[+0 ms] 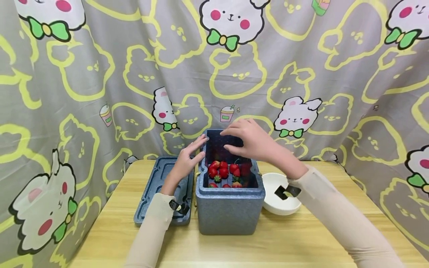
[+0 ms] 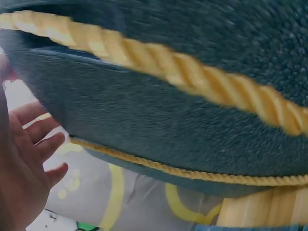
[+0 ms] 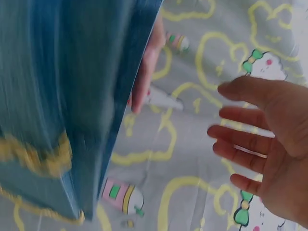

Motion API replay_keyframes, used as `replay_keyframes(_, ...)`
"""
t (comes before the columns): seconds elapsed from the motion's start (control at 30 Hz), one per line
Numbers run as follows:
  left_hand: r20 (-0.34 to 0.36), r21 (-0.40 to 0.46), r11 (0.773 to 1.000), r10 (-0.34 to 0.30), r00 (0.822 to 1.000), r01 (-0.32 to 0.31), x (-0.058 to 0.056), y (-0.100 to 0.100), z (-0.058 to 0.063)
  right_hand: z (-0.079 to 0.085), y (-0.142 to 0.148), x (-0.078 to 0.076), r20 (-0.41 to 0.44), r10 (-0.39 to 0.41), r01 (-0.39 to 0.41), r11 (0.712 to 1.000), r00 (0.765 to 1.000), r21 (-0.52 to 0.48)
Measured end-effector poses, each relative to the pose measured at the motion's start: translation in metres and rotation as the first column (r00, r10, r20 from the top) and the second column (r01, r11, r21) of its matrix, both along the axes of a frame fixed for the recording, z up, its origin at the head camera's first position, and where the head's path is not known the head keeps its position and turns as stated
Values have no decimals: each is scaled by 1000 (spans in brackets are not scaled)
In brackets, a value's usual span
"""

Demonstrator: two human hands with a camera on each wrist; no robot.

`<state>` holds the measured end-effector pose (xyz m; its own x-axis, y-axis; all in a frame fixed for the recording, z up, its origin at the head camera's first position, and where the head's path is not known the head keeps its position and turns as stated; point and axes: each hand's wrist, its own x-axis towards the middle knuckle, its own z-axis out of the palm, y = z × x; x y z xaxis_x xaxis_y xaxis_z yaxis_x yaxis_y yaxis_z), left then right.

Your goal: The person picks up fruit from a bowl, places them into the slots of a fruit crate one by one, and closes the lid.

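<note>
A grey-blue box (image 1: 231, 216) stands open with several red strawberries (image 1: 223, 172) on its bottom. My left hand (image 1: 185, 160) is at the box's left rim, fingers extended, the fingertips right at the edge. In the left wrist view that hand's fingers (image 2: 42, 129) lie beside the speckled wall, which carries a twisted yellow rope (image 2: 192, 77). Over the right part of the box opening hovers my right hand (image 1: 250, 138), fingers loosely bent, thumb apart. Nothing sits between its fingers (image 3: 240, 139) in the right wrist view.
The matching grey-blue lid (image 1: 149, 193) lies flat to the left of the box, partly under my left forearm. A white bowl (image 1: 281, 210) stands at the box's right, below my right forearm. A patterned curtain (image 1: 187, 74) hangs behind the wooden table (image 1: 228, 253).
</note>
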<state>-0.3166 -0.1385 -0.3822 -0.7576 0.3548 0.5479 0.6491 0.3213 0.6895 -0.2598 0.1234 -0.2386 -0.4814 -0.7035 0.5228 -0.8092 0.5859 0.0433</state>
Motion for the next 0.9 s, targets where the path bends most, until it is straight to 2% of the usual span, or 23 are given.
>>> replay_keyframes(0.13,-21,17,1000,8,1000,-8,13,-14,10,-12,-15,20,-7,-4,3,993,1000,-117)
replay_keyframes(0.3,-38,37,999,35,999,-34,33,-41,20,-26,-43,46,53,17,-3,967,998,-253)
replay_keyframes(0.47,13,115,991,70,997,-71,47,-72,19,-36,-78,68,140,87,-29,927,986,-374)
replay_keyframes(0.57,67,171,980,95,993,-105,50,-91,14,-42,-102,77,216,162,-50,894,963,-446)
replay_keyframes(0.63,96,199,971,116,989,-133,51,-103,8,-48,-119,82,281,207,-46,872,937,-487)
replay_keyframes(0.73,156,216,960,147,977,-179,53,-120,-5,-60,-143,88,405,256,4,842,878,-539)
replay_keyframes(0.8,203,202,956,172,964,-213,54,-130,-15,-72,-158,90,498,288,64,815,818,-576)
replay_keyframes(0.9,295,153,952,213,931,-266,56,-143,-29,-94,-176,89,614,335,177,762,715,-623)
